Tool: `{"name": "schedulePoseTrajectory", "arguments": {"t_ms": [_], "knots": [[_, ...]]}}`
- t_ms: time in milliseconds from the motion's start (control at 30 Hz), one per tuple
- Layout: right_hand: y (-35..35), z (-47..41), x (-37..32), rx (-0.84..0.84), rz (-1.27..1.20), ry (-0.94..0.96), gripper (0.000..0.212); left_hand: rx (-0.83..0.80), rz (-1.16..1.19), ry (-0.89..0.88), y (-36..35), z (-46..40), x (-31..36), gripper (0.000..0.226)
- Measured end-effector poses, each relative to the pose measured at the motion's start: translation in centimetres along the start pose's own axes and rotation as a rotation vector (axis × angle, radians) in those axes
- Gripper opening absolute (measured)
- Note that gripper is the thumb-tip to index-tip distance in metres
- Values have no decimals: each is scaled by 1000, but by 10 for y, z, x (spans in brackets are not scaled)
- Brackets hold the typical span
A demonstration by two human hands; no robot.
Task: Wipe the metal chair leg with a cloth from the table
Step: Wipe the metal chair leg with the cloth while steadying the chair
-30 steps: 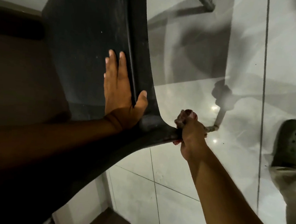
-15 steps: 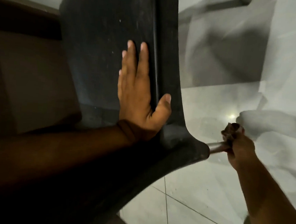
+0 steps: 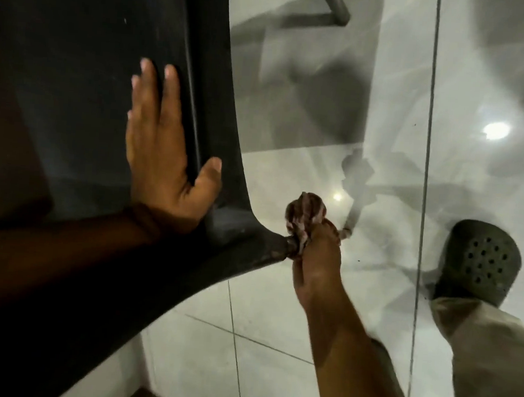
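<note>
A black plastic chair [image 3: 102, 63] fills the left of the head view, seen from above. My left hand [image 3: 161, 157] lies flat and open on its seat, thumb over the raised rim. At the seat's front corner the metal chair leg [image 3: 291, 247] comes out of a black socket. My right hand [image 3: 318, 258] is closed around that leg with a bunched reddish-brown cloth [image 3: 304, 215] wrapped over it, right against the socket. Beyond my fingers only the leg's lower tip [image 3: 346, 232] shows above the floor.
Glossy white floor tiles [image 3: 273, 369] lie below, with bright light reflections. My foot in a dark perforated clog [image 3: 479, 260] and a beige trouser leg [image 3: 491, 363] stand at the right. Another metal leg [image 3: 336, 2] touches the floor at the top. Brown furniture is at far left.
My right hand has slid with the cloth back up the leg to the socket, after being farther down it half a second ago. My left hand stays flat on the seat.
</note>
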State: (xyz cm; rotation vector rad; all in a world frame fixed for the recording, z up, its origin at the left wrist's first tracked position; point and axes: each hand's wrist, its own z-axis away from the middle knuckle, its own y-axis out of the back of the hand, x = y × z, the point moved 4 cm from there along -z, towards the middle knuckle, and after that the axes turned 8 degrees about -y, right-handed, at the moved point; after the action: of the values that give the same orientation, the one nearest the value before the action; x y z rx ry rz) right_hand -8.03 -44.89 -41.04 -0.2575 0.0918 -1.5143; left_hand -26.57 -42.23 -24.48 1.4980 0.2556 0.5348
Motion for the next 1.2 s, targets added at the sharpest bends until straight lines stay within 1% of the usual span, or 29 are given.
{"name": "schedulePoseTrajectory", "arguments": {"t_ms": [33, 67, 133, 233, 300, 367, 433, 500, 600, 667, 767, 833, 867, 933, 1000, 1033, 1133, 1200], "knots": [[5, -11, -2, 5, 2, 10, 29, -5, 5, 14, 0, -1, 0, 93], [11, -25, -5, 6, 19, 44, 26, -8, 13, 16, 0, -1, 1, 93], [25, -59, -8, 16, 39, 90, 29, -13, 17, 2, 0, 0, 1, 93], [48, -104, -12, -9, 66, 53, 30, -20, 30, -21, 0, -1, 1, 92], [59, -128, -17, -37, 146, 23, 30, -25, 31, -31, 0, -1, 2, 92], [72, -145, -18, 12, 298, -28, 29, -33, 34, -32, 0, 1, 2, 92], [77, -153, -15, 23, 305, -46, 28, -37, 34, -40, 1, 0, 2, 91], [74, -148, -13, 31, 267, -51, 28, -39, 43, -39, 1, -1, 3, 91], [58, -120, -16, 51, 331, -58, 20, -42, 55, -14, 2, -1, 6, 93], [43, -83, -17, 47, 374, -30, 24, -53, 58, 16, 5, 0, 7, 94], [19, -13, -11, -77, 325, 45, 27, -73, 55, 34, 6, 2, 9, 94], [4, 19, -7, -148, 251, -12, 21, -75, 53, 41, 8, 1, 10, 94], [1, 27, -4, -170, 216, -39, 21, -76, 55, 45, 9, 2, 10, 94], [1, 27, -3, -171, 181, 2, 22, -82, 59, 51, 7, 4, 7, 93], [7, 14, -6, -167, 227, 108, 32, -79, 55, 44, 6, 3, 6, 93], [12, 2, -5, -152, 270, 128, 30, -72, 52, 43, 5, 3, 5, 93], [30, -49, -11, -70, 351, 102, 15, -57, 59, 45, 4, 3, 4, 93], [43, -90, -16, -49, 391, 117, 23, -58, 38, 39, 5, 3, 1, 93]]}}
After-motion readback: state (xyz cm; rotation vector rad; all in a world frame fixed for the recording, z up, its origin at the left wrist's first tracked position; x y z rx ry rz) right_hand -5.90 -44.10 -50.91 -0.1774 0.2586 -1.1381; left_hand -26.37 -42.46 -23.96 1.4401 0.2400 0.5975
